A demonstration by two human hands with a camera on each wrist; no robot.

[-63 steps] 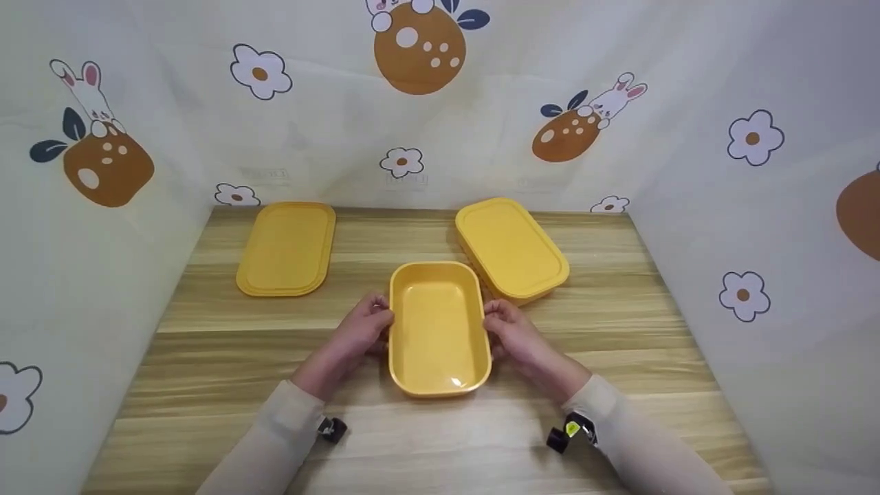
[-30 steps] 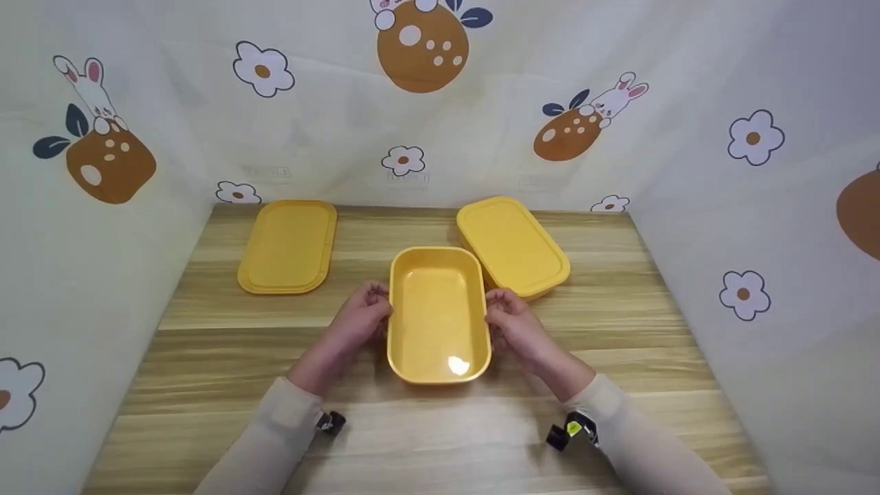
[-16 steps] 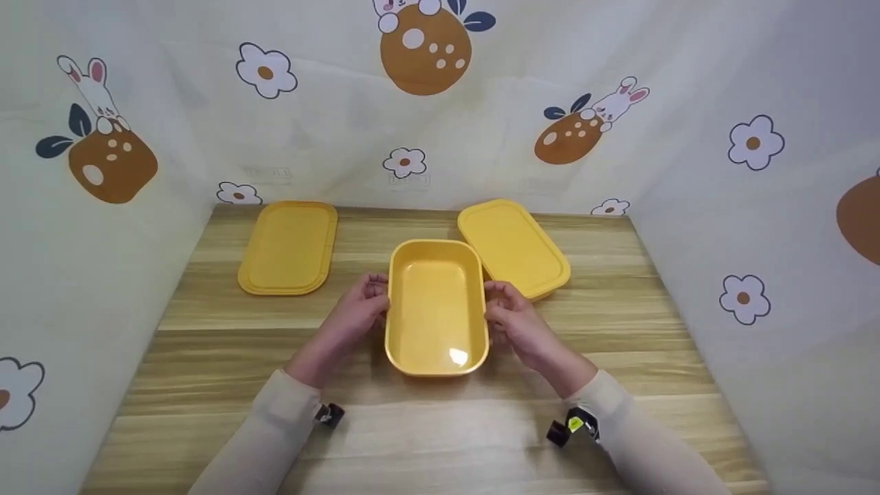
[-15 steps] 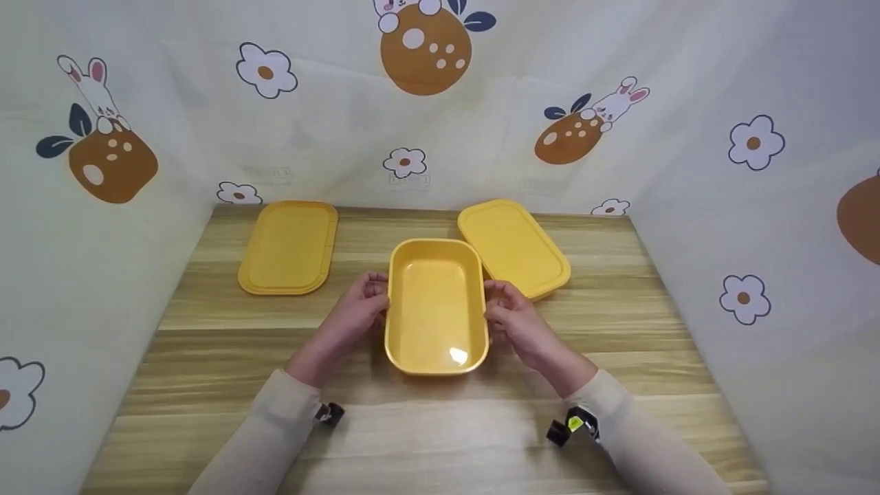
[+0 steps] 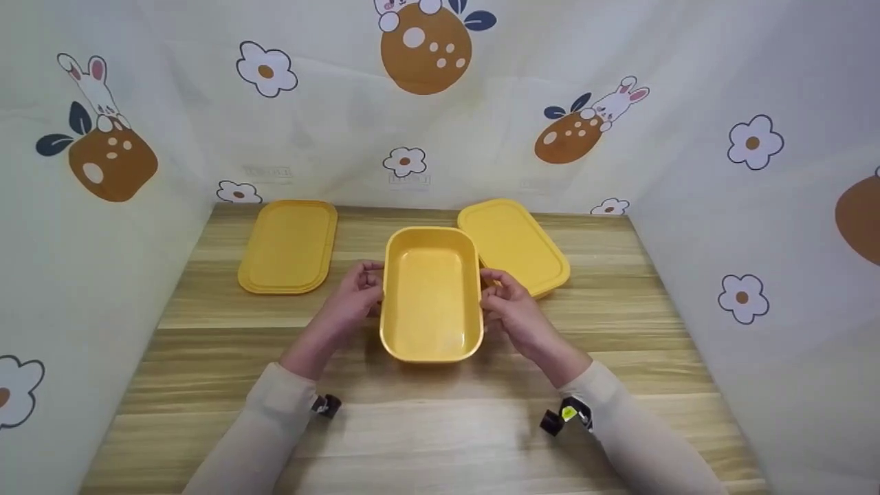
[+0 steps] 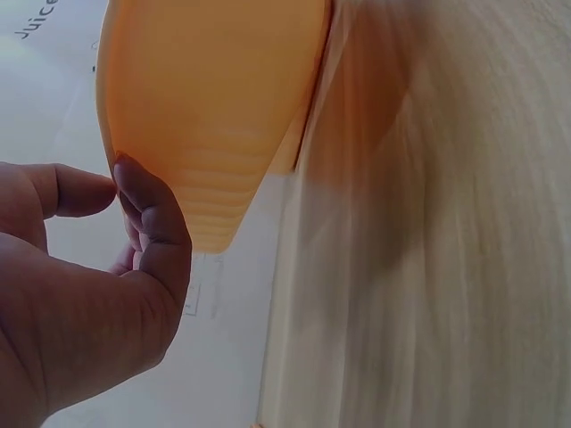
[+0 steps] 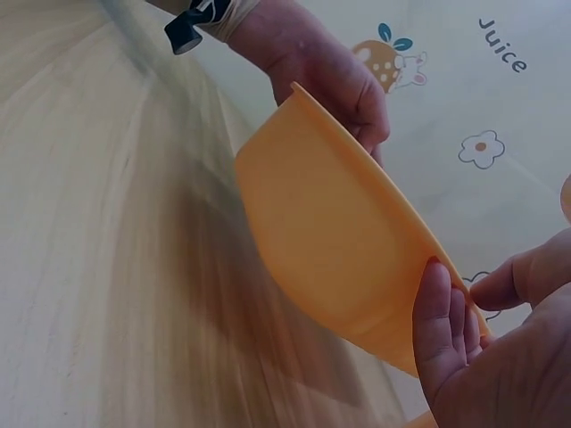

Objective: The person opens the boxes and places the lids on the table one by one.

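An open yellow rectangular food container (image 5: pixel 432 295) with rounded corners is raised off the wooden table, its inside facing the head camera and bare. My left hand (image 5: pixel 352 295) pinches its left rim between thumb and fingers, as the left wrist view shows with the hand (image 6: pixel 107 303) at the container's edge. On the opposite side my right hand (image 5: pixel 519 309) pinches the right rim; in the right wrist view its fingers (image 7: pixel 435 312) lie against the outer wall and the thumb is at the rim. A shadow falls on the table under the container wall (image 7: pixel 330 232).
Flat on the table at back left lies a yellow lid (image 5: pixel 289 246). At back right sits a second yellow container with its lid on (image 5: pixel 514 244), partly behind the held one. Patterned cloth walls (image 5: pixel 330 130) border the wooden table (image 5: pixel 227 385) at the back and sides.
Both hands have carried the container away from the body and slightly left, toward the table's back. It now overlaps more of the lidded container in view. The lid has stayed in place.
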